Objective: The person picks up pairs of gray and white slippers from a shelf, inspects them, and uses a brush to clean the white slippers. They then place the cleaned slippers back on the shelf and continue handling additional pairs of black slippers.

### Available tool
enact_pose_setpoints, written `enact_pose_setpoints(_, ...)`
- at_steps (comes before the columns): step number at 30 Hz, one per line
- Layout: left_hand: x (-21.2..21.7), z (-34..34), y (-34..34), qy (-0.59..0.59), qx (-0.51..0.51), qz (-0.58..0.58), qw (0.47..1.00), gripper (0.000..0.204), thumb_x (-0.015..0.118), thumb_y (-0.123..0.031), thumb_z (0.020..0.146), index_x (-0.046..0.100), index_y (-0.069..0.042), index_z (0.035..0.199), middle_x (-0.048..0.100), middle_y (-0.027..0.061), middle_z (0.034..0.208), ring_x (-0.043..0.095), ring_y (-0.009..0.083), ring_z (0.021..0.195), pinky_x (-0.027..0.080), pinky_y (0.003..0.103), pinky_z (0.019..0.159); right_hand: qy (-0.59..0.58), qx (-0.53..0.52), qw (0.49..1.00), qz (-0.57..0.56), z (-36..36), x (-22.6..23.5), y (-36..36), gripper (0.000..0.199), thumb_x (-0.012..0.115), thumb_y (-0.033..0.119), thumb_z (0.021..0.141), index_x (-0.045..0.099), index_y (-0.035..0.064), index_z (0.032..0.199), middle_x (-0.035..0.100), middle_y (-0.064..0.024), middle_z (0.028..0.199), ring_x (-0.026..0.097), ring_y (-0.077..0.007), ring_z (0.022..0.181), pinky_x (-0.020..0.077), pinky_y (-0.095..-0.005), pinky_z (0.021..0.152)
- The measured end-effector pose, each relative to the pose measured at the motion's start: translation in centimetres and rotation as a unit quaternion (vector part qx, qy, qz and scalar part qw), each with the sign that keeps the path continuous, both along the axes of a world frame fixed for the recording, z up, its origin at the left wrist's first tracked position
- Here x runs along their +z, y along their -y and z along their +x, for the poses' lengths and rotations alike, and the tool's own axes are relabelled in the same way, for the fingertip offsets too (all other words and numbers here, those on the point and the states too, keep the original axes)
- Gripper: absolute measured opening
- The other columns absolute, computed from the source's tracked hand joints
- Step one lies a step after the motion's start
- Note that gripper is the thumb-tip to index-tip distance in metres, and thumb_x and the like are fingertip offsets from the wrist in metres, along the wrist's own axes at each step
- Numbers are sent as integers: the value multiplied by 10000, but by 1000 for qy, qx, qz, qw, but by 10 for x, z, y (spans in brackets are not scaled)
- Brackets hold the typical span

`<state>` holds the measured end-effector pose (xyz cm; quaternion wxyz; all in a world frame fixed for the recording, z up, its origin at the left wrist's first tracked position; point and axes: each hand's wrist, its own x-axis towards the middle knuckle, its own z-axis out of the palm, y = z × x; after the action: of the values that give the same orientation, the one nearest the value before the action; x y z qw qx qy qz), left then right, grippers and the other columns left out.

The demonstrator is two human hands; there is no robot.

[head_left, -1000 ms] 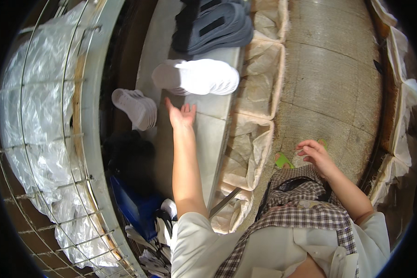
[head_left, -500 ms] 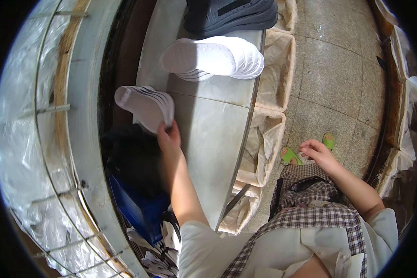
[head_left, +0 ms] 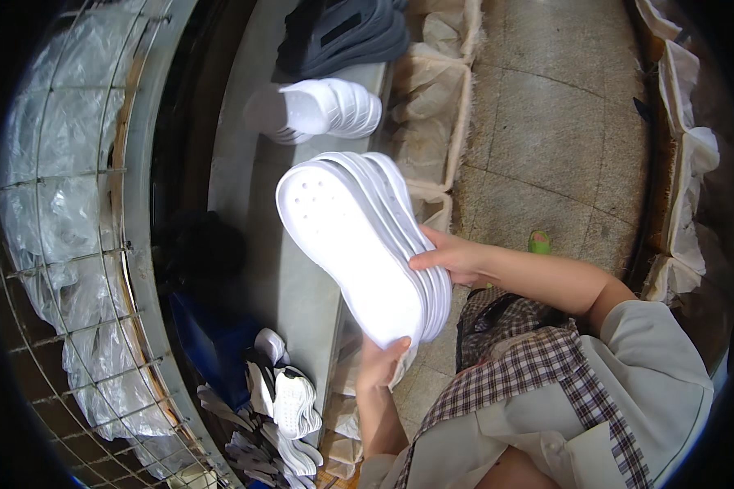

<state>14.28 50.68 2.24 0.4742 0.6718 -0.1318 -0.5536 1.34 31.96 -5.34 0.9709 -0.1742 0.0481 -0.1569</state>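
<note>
A nested stack of white shoe soles [head_left: 355, 248] is held in the air over the edge of the long bench [head_left: 306, 273]. My left hand [head_left: 379, 363] grips the stack's near end, with the thumb on the top sole. From the right, my right hand [head_left: 453, 257] clasps the side of the stack, its thumb against the layered edges. Several small holes show at the far end of the top sole. Beyond the held stack, another stack of white soles [head_left: 334, 107] lies on the bench, partly in shadow. Dark grey soles [head_left: 347, 37] are piled behind that.
Cloth-lined bins [head_left: 424, 134] line the bench's right side, beside a tiled floor [head_left: 546, 122]. More lined bins [head_left: 685, 171] stand at far right. A blue crate [head_left: 208, 342] and white and grey soles [head_left: 295, 403] sit at lower left. Plastic bags [head_left: 81, 220] hang behind wire mesh.
The white stack my left hand touched on the bench is now lifted and brought right, toward me. My right hand has moved in from the right and taken hold of it too.
</note>
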Motion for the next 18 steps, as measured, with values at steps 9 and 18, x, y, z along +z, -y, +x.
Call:
enact_pose_setpoints(9,13,-20,111,195,-166,-198,946,666,719,-208,788,384,40,1307,487,132,1267,470,217,1155,384,348,968,-132,-156,925,-319,-114,27,24,924,786,204,733,194,-4,1411,377,-127,1373,368,-207,1261,310,-352,1053)
enact_pose_setpoints(18,-1,-45,128,333,-303,-247,858,607,667,-218,840,397,39,1319,462,119,1331,439,233,1210,334,365,1019,-96,-247,885,-383,-169,34,24,875,727,303,796,191,14,1424,334,-98,1400,312,-195,1286,259,-349,1072)
